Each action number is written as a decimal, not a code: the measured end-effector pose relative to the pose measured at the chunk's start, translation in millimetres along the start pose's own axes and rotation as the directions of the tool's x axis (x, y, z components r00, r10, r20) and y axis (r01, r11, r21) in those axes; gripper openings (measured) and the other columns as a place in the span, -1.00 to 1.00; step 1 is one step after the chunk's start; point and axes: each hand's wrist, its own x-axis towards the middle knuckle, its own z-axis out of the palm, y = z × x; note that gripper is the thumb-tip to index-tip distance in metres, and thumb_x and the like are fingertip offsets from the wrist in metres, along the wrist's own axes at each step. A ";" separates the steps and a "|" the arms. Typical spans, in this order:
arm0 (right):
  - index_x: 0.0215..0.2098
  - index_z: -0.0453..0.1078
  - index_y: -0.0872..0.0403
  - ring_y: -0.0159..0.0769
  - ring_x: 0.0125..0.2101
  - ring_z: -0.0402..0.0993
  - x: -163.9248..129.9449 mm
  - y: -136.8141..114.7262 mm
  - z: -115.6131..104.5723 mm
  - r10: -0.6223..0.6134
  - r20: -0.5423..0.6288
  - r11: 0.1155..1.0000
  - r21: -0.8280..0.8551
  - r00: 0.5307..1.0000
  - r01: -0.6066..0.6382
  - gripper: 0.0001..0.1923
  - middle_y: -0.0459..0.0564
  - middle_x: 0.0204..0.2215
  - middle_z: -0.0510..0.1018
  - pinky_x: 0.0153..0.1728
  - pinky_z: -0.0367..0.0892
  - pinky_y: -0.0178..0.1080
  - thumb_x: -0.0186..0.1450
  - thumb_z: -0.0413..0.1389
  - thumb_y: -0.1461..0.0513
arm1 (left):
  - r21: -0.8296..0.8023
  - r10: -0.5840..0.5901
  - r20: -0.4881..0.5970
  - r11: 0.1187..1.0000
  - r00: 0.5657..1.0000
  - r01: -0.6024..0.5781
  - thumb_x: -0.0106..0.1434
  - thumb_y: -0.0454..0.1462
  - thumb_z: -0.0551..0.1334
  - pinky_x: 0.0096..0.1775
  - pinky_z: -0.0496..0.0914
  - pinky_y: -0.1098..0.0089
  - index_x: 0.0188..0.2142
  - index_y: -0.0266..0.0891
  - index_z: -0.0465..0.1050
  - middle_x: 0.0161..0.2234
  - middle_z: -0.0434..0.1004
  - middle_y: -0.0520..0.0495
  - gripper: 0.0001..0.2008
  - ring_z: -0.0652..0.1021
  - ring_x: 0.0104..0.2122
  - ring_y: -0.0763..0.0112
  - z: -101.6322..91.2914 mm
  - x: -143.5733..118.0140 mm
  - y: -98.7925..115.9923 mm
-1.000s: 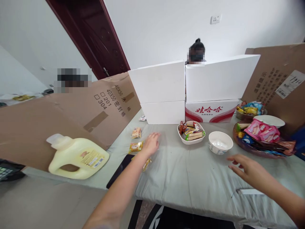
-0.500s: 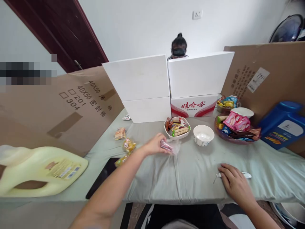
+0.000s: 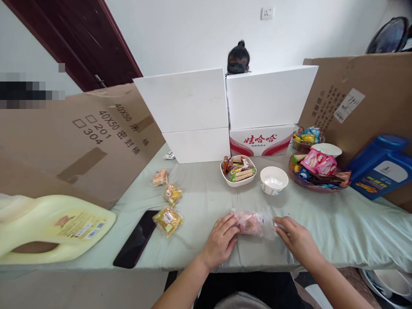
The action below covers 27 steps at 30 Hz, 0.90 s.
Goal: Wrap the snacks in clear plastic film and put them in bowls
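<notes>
Snack packet, pink, clear-wrapped: lay at the near edge of the counter, brought there from mid-counter half a second before. Left hand pinched its left end; right hand, newly arrived, pinched its right end. Both now engaged.

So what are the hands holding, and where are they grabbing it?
Both hold a clear snack packet with pinkish food inside, lying on the table. The left hand grips its left end, the right hand its right end.
</notes>
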 end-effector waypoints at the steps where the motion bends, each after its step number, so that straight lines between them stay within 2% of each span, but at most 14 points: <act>1: -0.10 0.37 -0.01 -0.30 -0.33 0.51 11.5 -16.5 2.2 -0.020 0.014 1.000 -0.002 1.000 0.020 -0.77 -0.04 -0.30 0.53 -0.33 0.38 -0.27 0.43 -0.08 0.14 | -0.004 -0.005 0.006 1.000 1.000 0.005 0.24 -0.44 0.12 0.12 0.32 -0.01 -0.06 -0.21 0.38 0.12 0.39 -0.21 -0.71 0.26 0.24 0.08 -0.2 0.7 0.2; 5: -0.12 0.36 0.02 -0.21 -0.24 0.43 48.2 -72.0 18.8 -0.144 0.114 0.984 -0.086 0.983 0.155 -0.81 0.02 -0.26 0.47 -0.23 0.35 -0.20 0.36 -0.03 0.32 | -0.041 -0.023 -0.013 0.999 1.000 0.022 0.26 -0.42 0.11 0.14 0.32 0.00 -0.02 -0.19 0.38 0.13 0.36 -0.20 -0.69 0.27 0.23 0.10 -0.6 -1.0 -0.5; 7: -0.21 0.38 0.03 -0.18 -0.25 0.39 55.5 -84.0 27.5 -0.151 0.167 0.971 -0.158 0.974 0.177 -0.81 0.03 -0.30 0.44 -0.24 0.33 -0.18 0.31 -0.01 0.39 | -0.078 -0.042 -0.053 0.996 0.998 0.038 0.28 -0.42 0.10 0.13 0.33 0.03 0.00 -0.20 0.35 0.10 0.37 -0.22 -0.69 0.32 0.18 0.13 -1.1 -2.8 -1.0; 9: -0.26 0.38 0.04 -0.18 -0.27 0.37 54.2 -82.0 31.3 -0.129 0.191 0.966 -0.199 0.973 0.167 -0.80 0.03 -0.32 0.42 -0.26 0.31 -0.18 0.28 0.00 0.42 | -0.117 -0.087 -0.096 0.990 0.992 0.075 0.29 -0.41 0.09 0.09 0.36 0.05 0.02 -0.22 0.32 0.03 0.41 -0.24 -0.69 0.39 0.10 0.16 -1.7 -3.9 -1.5; 12: -0.21 0.41 0.04 -0.16 -0.25 0.36 38.6 -51.5 24.6 -0.066 0.165 0.972 -0.214 0.984 0.101 -0.81 0.04 -0.31 0.43 -0.25 0.30 -0.16 0.32 -0.01 0.37 | -0.161 -0.202 -0.140 0.971 0.969 0.179 0.30 -0.37 0.11 -0.02 0.43 0.11 -0.01 -0.21 0.31 -0.12 0.46 -0.20 -0.74 0.48 -0.07 0.19 -1.0 -5.0 -3.1; 15: -0.21 0.44 0.05 -0.15 -0.26 0.38 12.4 1.0 9.6 0.063 0.116 0.961 -0.275 0.991 -0.028 -0.79 0.06 -0.30 0.45 -0.23 0.30 -0.13 0.34 -0.04 0.30 | -0.219 -0.369 -0.214 0.920 0.904 0.324 0.28 -0.31 0.17 -0.16 0.46 0.21 -0.05 -0.19 0.27 -0.23 0.44 -0.11 -0.76 0.50 -0.22 0.27 3.1 -7.6 -6.6; 17: -0.19 0.47 0.05 -0.13 -0.29 0.39 -5.4 32.9 0.1 0.147 0.066 0.937 -0.329 0.987 -0.117 -0.76 0.07 -0.32 0.46 -0.23 0.31 -0.10 0.33 -0.04 0.26 | -0.260 -0.450 -0.289 0.886 0.845 0.383 0.27 -0.25 0.20 -0.18 0.46 0.24 0.01 -0.18 0.21 -0.17 0.42 -0.13 -0.67 0.50 -0.21 0.28 6.7 -10.1 -9.8; 19: -0.16 0.49 0.03 -0.07 -0.24 0.39 -17.7 50.4 -6.4 0.204 -0.022 0.907 -0.371 0.979 -0.197 -0.72 0.10 -0.30 0.49 -0.22 0.31 -0.05 0.34 -0.05 0.18 | -0.274 -0.467 -0.350 0.880 0.812 0.388 0.28 -0.21 0.20 -0.13 0.44 0.22 0.11 -0.18 0.13 -0.05 0.38 -0.20 -0.55 0.48 -0.09 0.22 8.9 -12.2 -12.4; 21: -0.14 0.48 0.02 -0.02 -0.17 0.38 -20.2 49.3 -9.2 0.197 -0.128 0.911 -0.342 0.972 -0.230 -0.69 0.13 -0.23 0.50 -0.17 0.31 0.01 0.36 -0.06 0.12 | -0.250 -0.430 -0.373 0.900 0.822 0.358 0.31 -0.19 0.17 -0.05 0.41 0.15 0.22 -0.16 0.01 0.09 0.29 -0.27 -0.46 0.41 0.06 0.15 8.6 -12.6 -13.5; 23: -0.07 0.44 0.02 -0.03 -0.10 0.37 -12.7 33.2 -7.8 0.135 -0.184 0.957 -0.230 0.974 -0.176 -0.67 0.13 -0.16 0.50 -0.09 0.31 0.03 0.37 -0.07 0.08 | -0.187 -0.353 -0.339 0.934 0.872 0.305 0.33 -0.18 0.15 0.07 0.33 0.05 0.30 -0.14 -0.11 0.21 0.18 -0.30 -0.37 0.29 0.19 0.08 5.7 -10.5 -13.2; 25: 0.05 0.35 0.04 -0.07 -0.05 0.37 1.3 11.3 -2.4 0.044 -0.160 0.993 -0.105 0.986 -0.062 -0.63 0.13 -0.10 0.49 -0.01 0.30 0.00 0.38 -0.04 0.06 | -0.117 -0.269 -0.255 0.962 0.929 0.247 0.32 -0.18 0.17 0.15 0.23 -0.02 0.32 -0.14 -0.13 0.23 0.18 -0.29 -0.32 0.20 0.25 0.04 1.0 -6.1 -12.5; 27: 0.17 0.24 0.04 -0.09 0.00 0.36 16.4 -7.1 5.9 -0.034 -0.089 0.999 -0.040 0.995 0.031 -0.53 0.14 -0.02 0.47 0.01 0.31 -0.01 0.35 0.02 0.03 | -0.074 -0.247 -0.200 0.969 0.948 0.237 0.31 -0.21 0.19 0.14 0.24 -0.02 0.29 -0.15 0.01 0.13 0.33 -0.25 -0.39 0.26 0.21 0.05 -4.8 -1.1 -12.5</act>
